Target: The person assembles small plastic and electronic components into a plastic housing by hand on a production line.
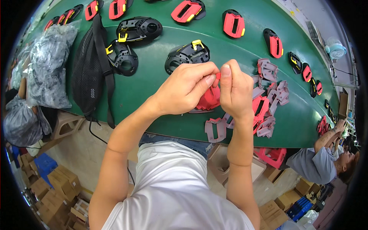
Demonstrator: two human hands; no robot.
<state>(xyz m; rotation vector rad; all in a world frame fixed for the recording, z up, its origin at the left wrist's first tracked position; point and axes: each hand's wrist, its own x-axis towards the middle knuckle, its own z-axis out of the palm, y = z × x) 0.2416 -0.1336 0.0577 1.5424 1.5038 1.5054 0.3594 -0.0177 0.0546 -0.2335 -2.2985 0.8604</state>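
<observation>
I look down on the green worktop (153,96), which carries everything within arm's reach. Beyond my hands lie black housings (188,55) and red-and-black finished pieces (234,23), spread out so each is easy to pick. Just right of my right hand (235,92) sits a heap of pale pink and red shells (268,103), kept close as stock. My left hand (184,90) and right hand are both pinched shut on one red shell (210,97), held between them above the worktop's near edge.
</observation>
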